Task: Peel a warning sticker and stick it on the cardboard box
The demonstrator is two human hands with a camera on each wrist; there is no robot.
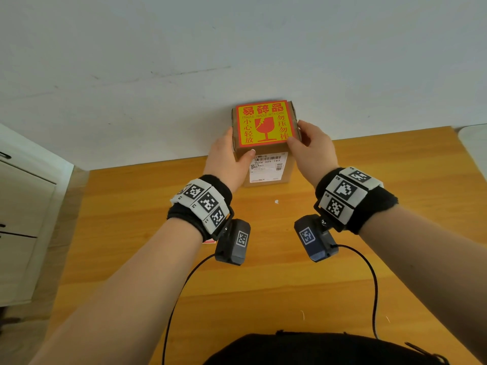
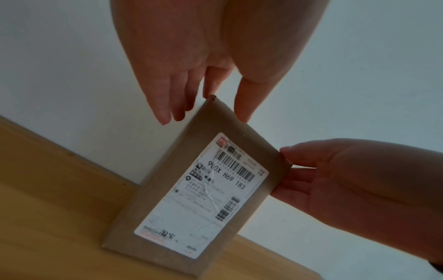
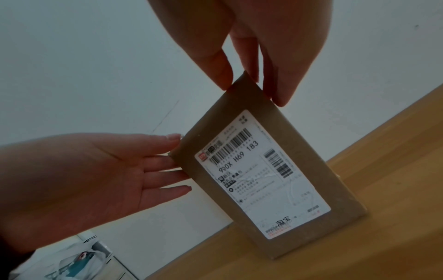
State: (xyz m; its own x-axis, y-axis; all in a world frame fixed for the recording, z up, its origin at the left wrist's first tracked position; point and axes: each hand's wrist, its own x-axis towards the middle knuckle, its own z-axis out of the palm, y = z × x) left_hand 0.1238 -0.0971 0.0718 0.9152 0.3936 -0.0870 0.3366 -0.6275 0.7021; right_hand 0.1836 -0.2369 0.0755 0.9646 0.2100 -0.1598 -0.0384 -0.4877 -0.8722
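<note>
A small brown cardboard box (image 1: 266, 179) stands on the wooden table (image 1: 263, 259), against the wall. A red and yellow fragile warning sticker (image 1: 264, 123) lies flat on its top face. A white shipping label (image 1: 267, 167) covers its front. My left hand (image 1: 228, 155) presses the box's left side with straight fingers, thumb on the front top edge. My right hand (image 1: 308, 146) touches the right side, thumb by the sticker's near right corner. The wrist views show the box (image 2: 153, 199) (image 3: 239, 106) between the left hand (image 2: 203, 75) (image 3: 107, 170) and right hand (image 2: 347, 180) (image 3: 258, 56).
A white wall (image 1: 237, 48) rises right behind the box. A white cabinet with drawers (image 1: 23, 206) stands to the left of the table. A small white scrap (image 1: 276, 201) lies near the box, and a red-edged sheet (image 1: 209, 242) peeks from under my left wrist.
</note>
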